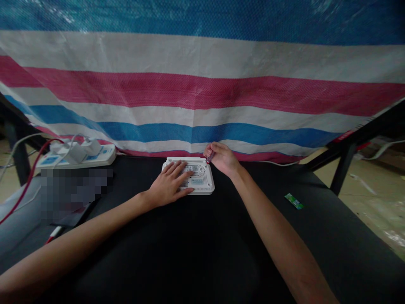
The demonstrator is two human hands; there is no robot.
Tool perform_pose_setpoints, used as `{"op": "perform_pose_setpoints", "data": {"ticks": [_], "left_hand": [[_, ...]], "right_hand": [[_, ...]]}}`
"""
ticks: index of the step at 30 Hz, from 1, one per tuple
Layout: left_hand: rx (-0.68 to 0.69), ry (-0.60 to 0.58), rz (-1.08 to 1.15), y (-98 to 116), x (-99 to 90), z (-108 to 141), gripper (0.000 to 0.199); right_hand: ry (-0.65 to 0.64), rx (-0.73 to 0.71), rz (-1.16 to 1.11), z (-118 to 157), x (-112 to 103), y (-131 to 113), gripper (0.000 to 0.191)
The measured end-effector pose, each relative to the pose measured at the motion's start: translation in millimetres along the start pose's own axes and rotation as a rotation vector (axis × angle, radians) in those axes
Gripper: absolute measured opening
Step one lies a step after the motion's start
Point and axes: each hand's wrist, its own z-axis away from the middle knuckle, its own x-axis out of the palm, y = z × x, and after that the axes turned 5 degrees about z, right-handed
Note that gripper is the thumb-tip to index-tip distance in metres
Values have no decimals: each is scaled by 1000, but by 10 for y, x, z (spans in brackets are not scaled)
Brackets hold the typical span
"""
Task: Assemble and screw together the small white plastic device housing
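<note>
Fingers (pixel 174 169) spread, one left hand (pixel 168 184) lies on one white device (pixel 205 186); one right hand (pixel 223 158) grips one tool (pixel 210 158).

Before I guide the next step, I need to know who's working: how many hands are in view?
2: the left hand spread on the white device; the right hand, holding a slim dark tool by its far right corner.

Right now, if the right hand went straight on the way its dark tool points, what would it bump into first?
Most likely the white device: the tool in the right hand points down at the device's far-right corner. The tip may already be touching; depth is hard to judge.
</note>
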Motion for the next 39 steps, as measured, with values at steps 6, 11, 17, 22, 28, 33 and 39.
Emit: {"op": "perform_pose_setpoints", "data": {"ticks": [6,11,17,22,28,33,39], "left_hand": [[2,-7,-3,-4,-5,-4,60],[-6,-4,-3,-4,-2,-2,60],[-4,-7,-8,-10,-1,-6,61],[-2,-15,-7,-2,-7,-6,61],[-6,-7,-8,5,-3,-8,60],[-7,-9,-10,7,-8,-9,60],[-10,-17,-15,6,-11,-8,61]], "right_hand": [[-1,-52,-65,6,-25,26,36],[-44,-28,-74,5,-35,22,37],[-15,8,-90,-24,-4,13,31],[78,70,-89,-28,22,-10,22],[72,20,-88,-31,62,19,16],[121,-53,-17,-55,20,70,14],[144,-90,14,-58,-46,94,18]]}}
